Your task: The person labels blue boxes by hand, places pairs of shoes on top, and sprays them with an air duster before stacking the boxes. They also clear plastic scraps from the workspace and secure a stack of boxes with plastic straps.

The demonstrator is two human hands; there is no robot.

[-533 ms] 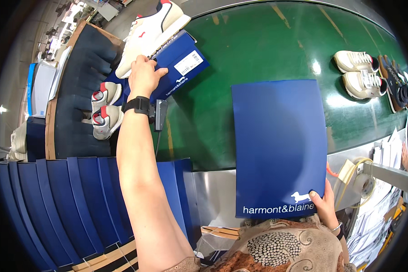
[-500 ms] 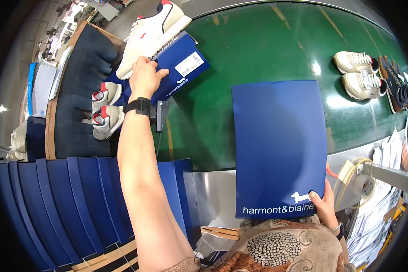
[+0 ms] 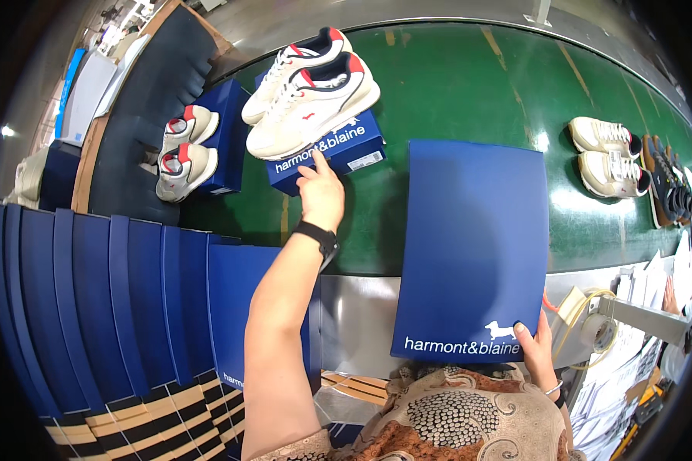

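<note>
My left hand reaches forward with its fingertips against the front of a blue shoebox; its index finger is stretched out and it does not grip the box. On that box rests a pair of cream sneakers with red tongues and red heel patches. My right hand is closed on the lower right edge of a larger-looking blue shoebox, thumb on top near a white dog print. This box is tilted in front of my body, over the belt's near edge. The fingers under it are hidden.
A green belt runs across. More pale sneakers and dark shoes stand at the right. At the left are another sneaker pair, a blue box and a row of blue boxes. A tape roll sits near papers.
The box under the sneakers has turned and shifted right, and both shoes now show on it. My left hand has moved from its left side to its front. My right hand keeps its hold.
</note>
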